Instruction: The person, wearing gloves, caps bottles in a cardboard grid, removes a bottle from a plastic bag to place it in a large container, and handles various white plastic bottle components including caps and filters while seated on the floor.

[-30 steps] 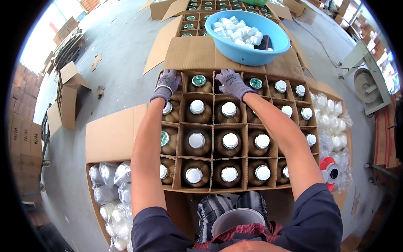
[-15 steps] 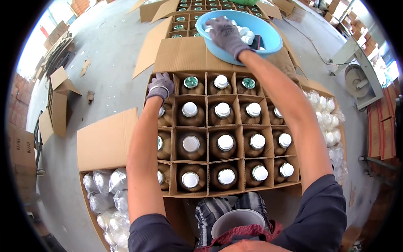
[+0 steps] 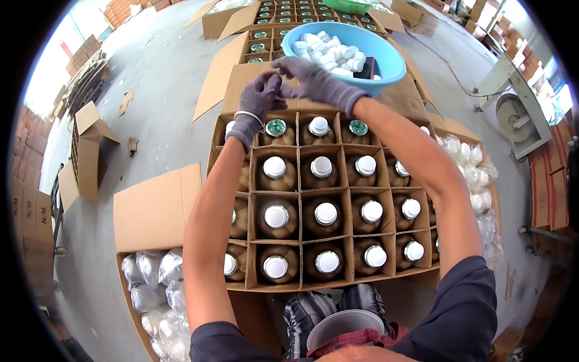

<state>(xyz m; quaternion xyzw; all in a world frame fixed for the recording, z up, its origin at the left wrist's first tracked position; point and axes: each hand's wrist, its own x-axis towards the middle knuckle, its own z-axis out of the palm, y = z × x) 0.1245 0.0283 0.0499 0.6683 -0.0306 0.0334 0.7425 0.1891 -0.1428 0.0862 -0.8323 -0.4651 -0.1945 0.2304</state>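
Brown dividers split a carton (image 3: 300,211) into cells of large bottles (image 3: 276,232), most topped with white caps (image 3: 326,213). In the far row, two bottles show bare greenish mouths (image 3: 275,127). Above that row's left end, my left hand (image 3: 258,104), in a grey-purple glove, has its fingers curled; what they hold, if anything, is hidden. My right hand (image 3: 322,85), gloved alike, meets it from the right, fingers and thumb apart, with no object visible between them. Beyond, a light-blue basin (image 3: 395,63) holds loose white caps (image 3: 329,51) and a dark flat object (image 3: 365,67).
Plastic-wrapped goods fill open cartons at left (image 3: 151,295) and right (image 3: 473,163). More bottle cartons (image 3: 283,13) and a green basin (image 3: 350,6) stand farther back. A wheeled machine (image 3: 512,114) is at right. A grey tub (image 3: 344,323) sits by my legs.
My right hand has come out of the blue basin, down and left to my left hand. My left hand has lifted off the carton's far-left corner and moved right.
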